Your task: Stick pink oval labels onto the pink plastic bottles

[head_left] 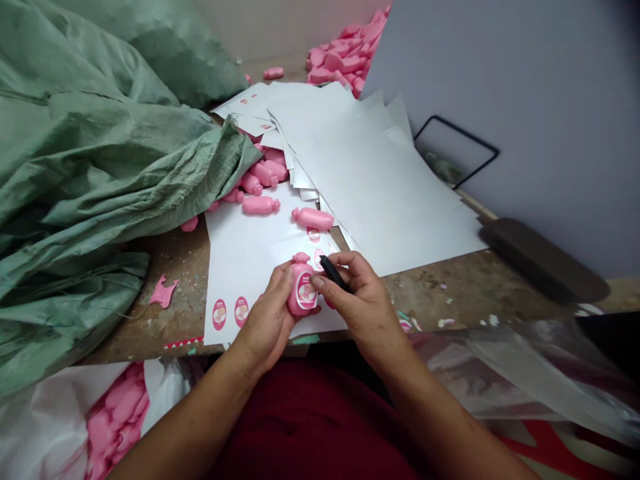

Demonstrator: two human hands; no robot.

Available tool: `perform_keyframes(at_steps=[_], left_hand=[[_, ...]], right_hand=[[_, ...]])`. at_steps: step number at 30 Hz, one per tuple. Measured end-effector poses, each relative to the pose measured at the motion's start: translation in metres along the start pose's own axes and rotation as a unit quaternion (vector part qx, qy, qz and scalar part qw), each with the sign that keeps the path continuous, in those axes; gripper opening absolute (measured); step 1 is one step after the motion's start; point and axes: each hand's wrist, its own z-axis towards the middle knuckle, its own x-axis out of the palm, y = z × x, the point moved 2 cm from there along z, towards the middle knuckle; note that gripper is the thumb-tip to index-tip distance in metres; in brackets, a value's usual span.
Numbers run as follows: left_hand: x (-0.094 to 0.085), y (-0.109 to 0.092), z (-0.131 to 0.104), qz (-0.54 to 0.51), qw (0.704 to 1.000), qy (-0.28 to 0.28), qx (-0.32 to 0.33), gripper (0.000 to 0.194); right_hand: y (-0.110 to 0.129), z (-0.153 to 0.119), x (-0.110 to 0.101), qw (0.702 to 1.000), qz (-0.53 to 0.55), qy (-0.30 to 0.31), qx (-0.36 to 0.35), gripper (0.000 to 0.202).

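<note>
A small pink plastic bottle (301,265) stands upright in my left hand (267,313), whose fingers are closed around its side. On the bottle's front is an oval pink-and-white baby label (307,293). My right hand (363,297) grips a slim black pen-like tool (334,273), its tip pointing up and left. The right thumb touches the label's edge. Under both hands lies a white label sheet (260,253) with several oval stickers (219,314) along its front and right side. Another pink bottle (313,219) lies on its side just beyond my hands.
Several pink bottles (263,175) spill from a green woven sack (150,173) on the left. A stack of white sheets (380,180) covers the table's right, near a black metal frame (457,137). More pink pieces (345,57) are piled behind. A pink scrap (163,291) lies left.
</note>
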Motion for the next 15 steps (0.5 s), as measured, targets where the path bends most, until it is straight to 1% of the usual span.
perform_keyframes(at_steps=[4,6,7,8,10,11,12,13,15], left_hand=[[0.002,-0.001,-0.002,0.031,0.999,0.011,-0.004,0.026],[0.002,0.001,-0.003,0.044,0.999,0.008,0.004,0.032],[0.002,0.002,-0.003,0.050,0.999,0.005,0.012,0.035],[0.002,0.002,-0.003,0.056,0.998,0.000,0.021,0.038],[0.002,0.003,-0.004,0.060,0.998,-0.005,0.029,0.042],[0.002,0.003,-0.004,0.058,0.998,-0.004,0.027,0.045],[0.002,0.002,-0.005,0.055,0.998,0.001,0.022,0.046],[0.002,0.002,-0.006,0.052,0.999,0.005,0.013,0.048],[0.002,0.000,-0.008,0.047,0.999,0.014,-0.006,0.049]], right_hand=[[-0.001,0.001,0.000,1.000,-0.028,-0.002,-0.010,0.026],[0.002,0.000,-0.002,0.996,-0.074,-0.003,-0.041,0.022],[0.003,0.000,-0.003,0.991,-0.118,-0.006,-0.063,0.019],[0.005,-0.001,-0.005,0.981,-0.174,-0.012,-0.089,0.016],[0.010,-0.002,-0.009,0.949,-0.282,-0.033,-0.135,0.013],[0.012,-0.002,-0.012,0.936,-0.317,-0.045,-0.145,0.012],[0.014,-0.002,-0.014,0.931,-0.331,-0.052,-0.144,0.012],[0.015,-0.002,-0.017,0.936,-0.320,-0.052,-0.136,0.013],[0.015,0.001,-0.018,0.958,-0.263,-0.029,-0.111,0.018]])
